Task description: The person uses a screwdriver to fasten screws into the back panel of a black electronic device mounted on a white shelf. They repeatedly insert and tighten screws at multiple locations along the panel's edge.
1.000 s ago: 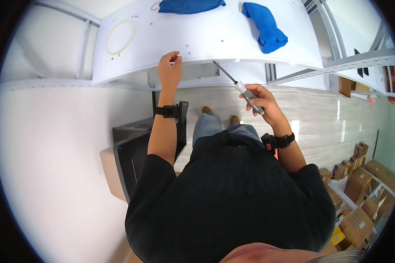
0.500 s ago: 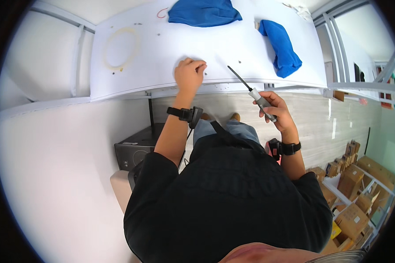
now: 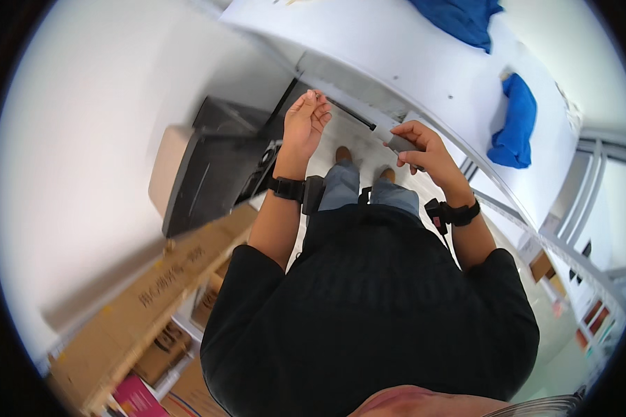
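Observation:
My right hand (image 3: 428, 156) is closed around the grey handle of a screwdriver (image 3: 352, 113). Its dark shaft points up and left, to the fingers of my left hand (image 3: 306, 125). Thumb and forefinger of that hand are pinched together at the screwdriver's tip, the other fingers loosely curled. Whatever sits in the pinch is too small to make out. Both hands are in the air, off the near edge of the white table (image 3: 368, 52).
Two blue cloth bundles (image 3: 515, 121) lie on the table, with small dark bits (image 3: 450, 96) near them. A black box-shaped unit (image 3: 215, 170) stands by the wall at left. Cardboard boxes (image 3: 146, 292) fill a shelf at lower left. Metal frame bars (image 3: 570, 254) run along the right.
The view has turned left, so the table now lies to the upper right. My left hand has lifted off the tabletop, and the screwdriver's tip has come to its fingers.

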Motion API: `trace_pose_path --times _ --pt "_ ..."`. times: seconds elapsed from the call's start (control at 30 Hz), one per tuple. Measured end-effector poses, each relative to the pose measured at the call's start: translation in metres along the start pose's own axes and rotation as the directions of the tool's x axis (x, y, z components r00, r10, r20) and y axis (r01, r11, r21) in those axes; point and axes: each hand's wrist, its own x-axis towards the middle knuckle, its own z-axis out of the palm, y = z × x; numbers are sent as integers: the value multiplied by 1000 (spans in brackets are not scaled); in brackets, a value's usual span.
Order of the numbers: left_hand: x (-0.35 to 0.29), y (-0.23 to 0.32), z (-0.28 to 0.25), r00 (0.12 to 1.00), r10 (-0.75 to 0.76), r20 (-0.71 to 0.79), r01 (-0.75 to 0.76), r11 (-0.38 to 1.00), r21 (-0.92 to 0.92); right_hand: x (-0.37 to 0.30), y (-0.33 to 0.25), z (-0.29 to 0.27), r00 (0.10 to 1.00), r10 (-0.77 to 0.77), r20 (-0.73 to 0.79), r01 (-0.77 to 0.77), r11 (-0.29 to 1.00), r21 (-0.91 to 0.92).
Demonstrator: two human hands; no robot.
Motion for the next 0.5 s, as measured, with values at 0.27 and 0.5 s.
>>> trace_pose_path --times 0.27,0.5 --pt "-109 -1 -65 962 142 -233 -164 983 -76 8 30 57 955 104 278 -75 991 -112" --pt "-170 7 -135 926 236 -293 -235 971 39 6 53 127 921 191 340 -126 971 -203"
